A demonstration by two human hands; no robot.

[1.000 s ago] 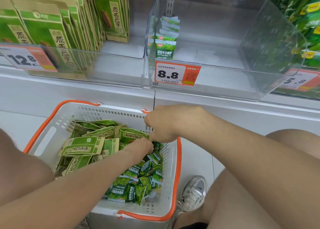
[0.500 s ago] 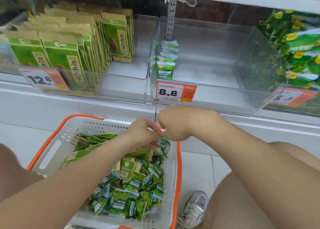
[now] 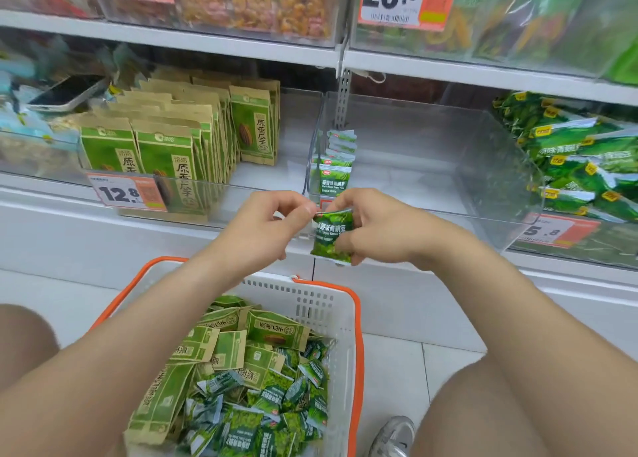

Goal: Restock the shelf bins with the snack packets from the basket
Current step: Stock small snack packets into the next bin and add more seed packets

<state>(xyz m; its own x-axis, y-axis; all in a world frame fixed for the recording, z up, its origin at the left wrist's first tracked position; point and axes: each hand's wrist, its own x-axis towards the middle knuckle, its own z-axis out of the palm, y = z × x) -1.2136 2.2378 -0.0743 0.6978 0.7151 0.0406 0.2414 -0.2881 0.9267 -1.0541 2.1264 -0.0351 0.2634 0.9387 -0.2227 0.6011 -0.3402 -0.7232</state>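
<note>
Green foil, glossy and crinkled, sits pinched between the person's fingertips [image 3: 305,211]. The left hand [image 3: 262,225] nips the top corner of a small pea packet [image 3: 332,235] between thumb and forefinger, with the other fingers curled loosely behind. The right hand [image 3: 376,228] wraps the packet's far edge, fingers closed over its top and bottom. The packet hangs upright in the air, just in front of the lip of the clear bin [image 3: 483,166] and above the far rim of the basket [image 3: 357,318], touching neither.

It looks feather-light and puffy (air-filled, I would guess), so it should give under a squeeze and slide on its slick skin. The flat sealed seams at top and bottom seem the surest places to hold it, rather than the pillowy middle. The peas inside could crush if gripped hard.

Further out, a short row of the same packets [image 3: 333,177] stands against the bin's left wall, with most of the bin bare beside it. The neighbouring bin holds paper pouches [image 3: 165,152] standing in rows. Down below, the basket is heaped with loose green packets [image 3: 276,405] and more of the paper pouches mixed together, so plenty is left to shelve.
</note>
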